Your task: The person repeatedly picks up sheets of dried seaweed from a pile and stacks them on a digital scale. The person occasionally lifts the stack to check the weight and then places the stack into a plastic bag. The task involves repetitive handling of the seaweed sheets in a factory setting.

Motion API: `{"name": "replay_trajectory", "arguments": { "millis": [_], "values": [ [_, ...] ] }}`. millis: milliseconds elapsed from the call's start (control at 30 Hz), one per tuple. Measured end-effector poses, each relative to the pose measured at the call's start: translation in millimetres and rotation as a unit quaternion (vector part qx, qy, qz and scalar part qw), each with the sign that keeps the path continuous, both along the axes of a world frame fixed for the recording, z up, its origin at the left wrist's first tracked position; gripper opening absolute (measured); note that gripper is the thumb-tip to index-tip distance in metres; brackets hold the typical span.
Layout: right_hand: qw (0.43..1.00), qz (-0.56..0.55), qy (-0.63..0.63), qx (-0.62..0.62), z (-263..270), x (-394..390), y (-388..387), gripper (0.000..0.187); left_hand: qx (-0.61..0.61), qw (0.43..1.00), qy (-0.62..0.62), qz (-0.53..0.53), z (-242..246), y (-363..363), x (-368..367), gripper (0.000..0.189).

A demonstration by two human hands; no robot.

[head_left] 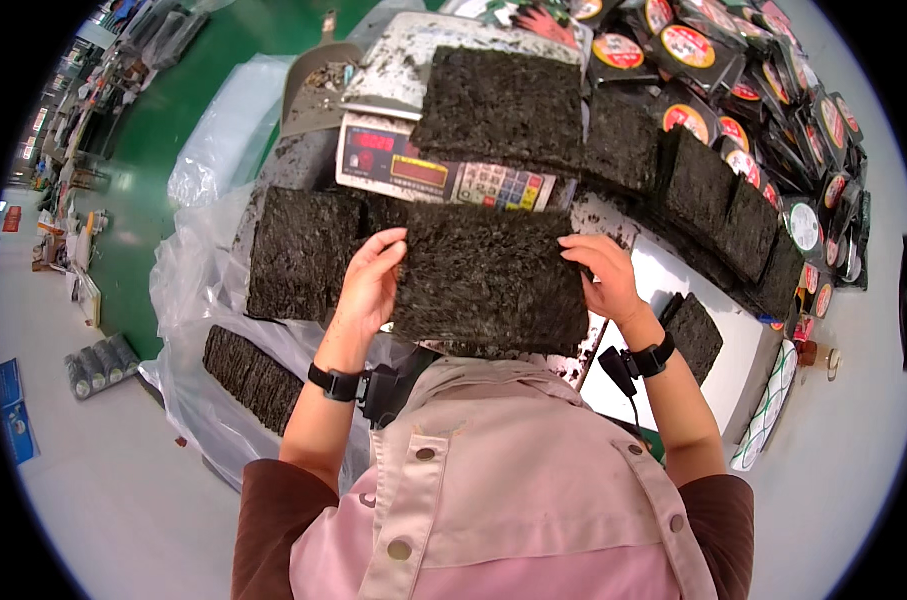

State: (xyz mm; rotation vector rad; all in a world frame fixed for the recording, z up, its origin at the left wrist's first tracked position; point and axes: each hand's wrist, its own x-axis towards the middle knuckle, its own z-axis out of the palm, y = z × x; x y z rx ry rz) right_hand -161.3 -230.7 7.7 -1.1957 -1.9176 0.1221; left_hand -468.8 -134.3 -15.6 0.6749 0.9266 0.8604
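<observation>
Between both hands, in front of my chest, is a stack of dark dried seaweed sheets. My left hand grips its left edge, thumb and fingers pinching the upper corner. On the right edge, my right hand has its fingers curled around the other side. Beyond the stack stands a digital weighing scale with a lit red display and a keypad, and another seaweed stack covers part of it. A further pile of seaweed lies just left of my left hand.
More seaweed piles run along the right, before a heap of labelled black packets. Small seaweed pieces rest on a white board. At left are clear plastic sheeting, another seaweed stack and a dustpan with scraps.
</observation>
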Motion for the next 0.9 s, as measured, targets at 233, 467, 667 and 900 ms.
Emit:
{"name": "replay_trajectory", "arguments": {
  "millis": [233, 467, 667, 900],
  "values": [
    [0.903, -0.132, 0.391, -0.121, 57, 15, 97, 0.05, -0.053, 0.994, -0.082, -0.054, -6, 3, -3, 0.028],
    [0.915, -0.259, 0.245, -0.186, 43, 39, 143, 0.042, -0.033, 0.989, 0.067, -0.129, -30, 3, 30, 0.019],
    [0.922, -0.25, 0.262, -0.137, 18, 19, 55, 0.03, 0.009, 0.937, 0.263, -0.23, -70, -6, 58, 0.038],
    [0.831, -0.318, 0.085, -0.449, -113, 33, -77, 0.041, 0.097, 0.917, 0.293, -0.253, -121, -18, 72, 0.037]
  ]
}}
